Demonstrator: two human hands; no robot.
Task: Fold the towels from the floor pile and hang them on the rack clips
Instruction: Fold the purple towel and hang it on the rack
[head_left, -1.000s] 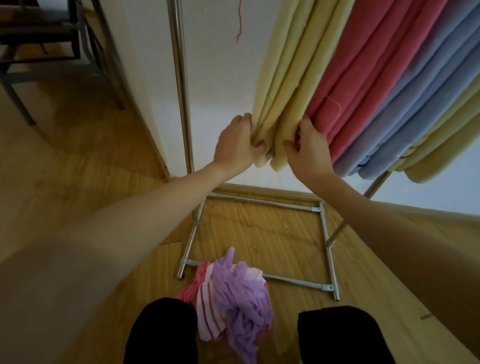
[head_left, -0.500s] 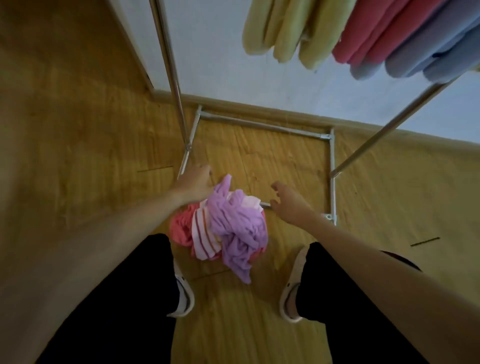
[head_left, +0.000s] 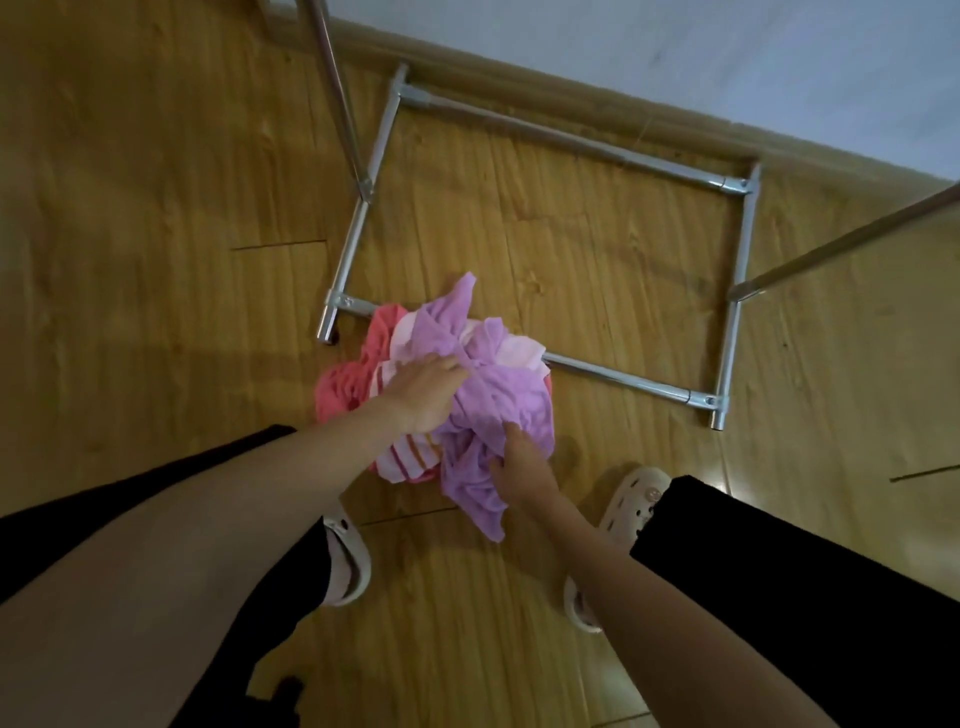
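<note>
Both hands down on the floor pile. Left hand (head_left: 428, 397) lies on top of the crumpled lilac terry towel (head_left: 498, 400), fingers bent into a fold near its middle; it looks like a gathering grasp, though the fingertips are buried in cloth, so how firm it is I cannot tell. Right hand (head_left: 522, 465) is at the near edge of the same towel, fingers curled into the fabric, grasping a bunch of it.

Pile sits on the yellow wood-plank floor (head_left: 156, 208), between the person's feet and the front bar of the chrome tube rack base (head_left: 623, 382), and it covers part of that bar. Under the lilac towel: a pink-and-white striped towel (head_left: 402, 460), and a coral-pink towel (head_left: 345, 387) showing at the left. All three are tangled together.

Handling, as a judgement: soft, limp, light, nothing fragile. Terry cloth is not slippery; it will drape and sag from any hold. Main risk is that lifting from a mid-fold bunch drags the striped towel up with it, or snags on the rack bar. Better to find two corners or one hem of the lilac towel, lift it free, shake it flat, then fold. Corners are not clearly identifiable in the heap; a pointed tail (head_left: 465, 288) at the far side may be one.
</note>
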